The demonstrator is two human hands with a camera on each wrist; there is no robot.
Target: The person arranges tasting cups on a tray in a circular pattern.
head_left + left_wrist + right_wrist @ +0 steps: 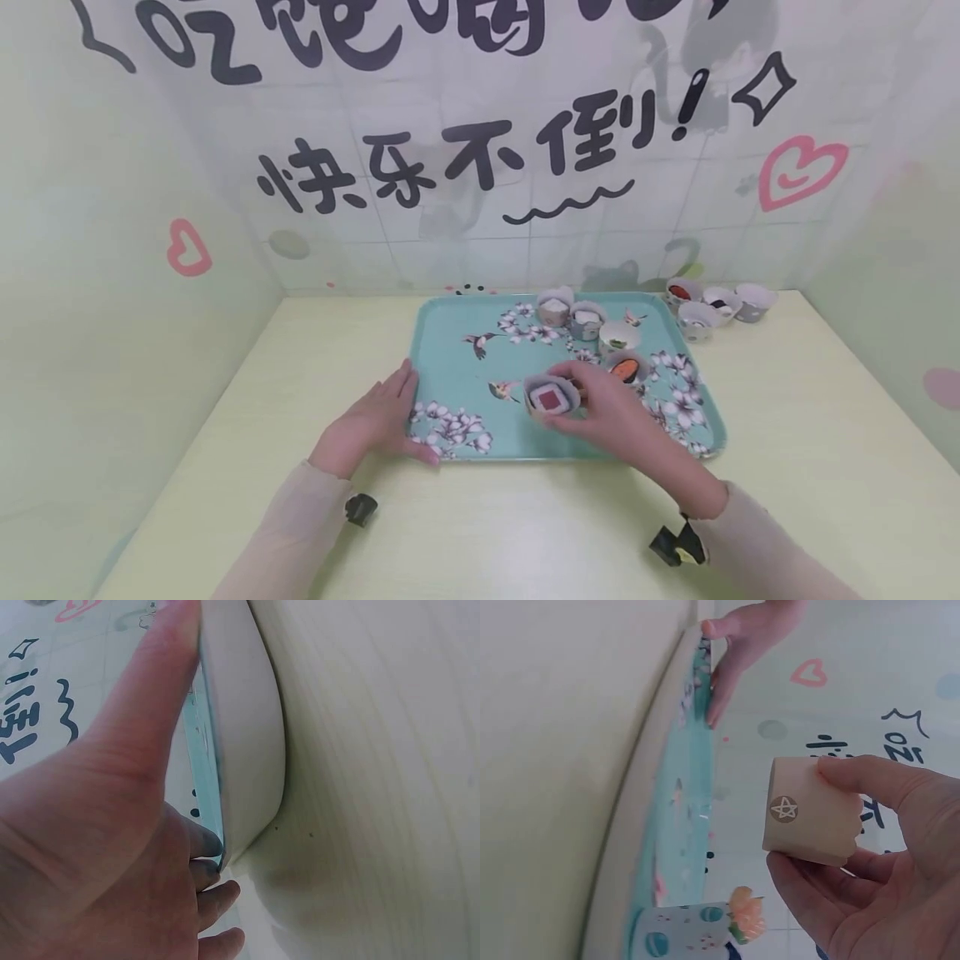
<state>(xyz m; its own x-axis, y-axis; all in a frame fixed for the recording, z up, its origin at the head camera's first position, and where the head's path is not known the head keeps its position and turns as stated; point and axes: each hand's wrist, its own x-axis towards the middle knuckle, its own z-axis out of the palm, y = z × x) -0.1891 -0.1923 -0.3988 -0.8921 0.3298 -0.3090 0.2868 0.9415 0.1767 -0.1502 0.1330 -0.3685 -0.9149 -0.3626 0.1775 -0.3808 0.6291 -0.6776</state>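
Note:
My right hand [611, 408] pinches a small paper baking cup [534, 403] between thumb and fingers, above the front middle of the turquoise tray [457, 375]. A white square piece with a dark red centre [551, 399], like toy sushi, sits in that cup. In the right wrist view the cup [814, 806] is tipped on its side, with a star mark on its base. My left hand [375, 421] rests at the tray's front left corner, thumb at the front rim and fingers along the left edge. Just behind my right hand, a cup holding an orange piece [626, 371] stands on the tray.
More filled cups stand on the tray's back right part: one with green [619, 340], two with white pieces [587, 319]. Several cups [697, 323] cluster on the table past the tray's back right corner. A printed wall covering [480, 242] rises behind the table.

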